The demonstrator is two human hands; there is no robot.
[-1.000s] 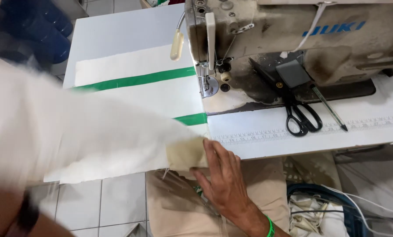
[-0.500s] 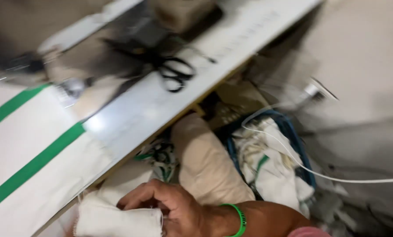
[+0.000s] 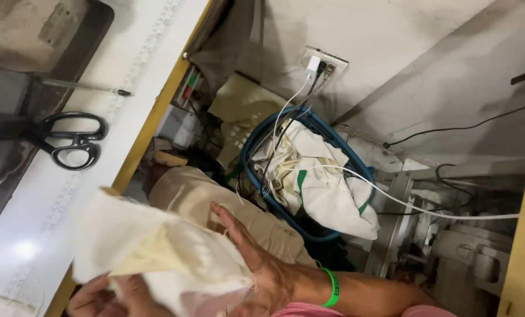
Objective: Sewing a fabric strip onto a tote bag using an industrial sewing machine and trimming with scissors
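Right hand: fingers spread, palm pressed flat on a bundle of cream cloth, holding it from the right side. A green wristband sits on that wrist, just behind the hand.

Left hand: low at the frame edge, under the cloth; fingers curled up against the underside, gripping it. The cloth lies between the two hands, bunched, part over the lap, part over the counter edge.

Up and left of the hands, on the counter: black scissors, closed, lying flat; beyond them a thin pen.

Up and right of the right hand, on the floor: a blue basket holding white cloth with green trim. White cables run from a wall socket down across it.
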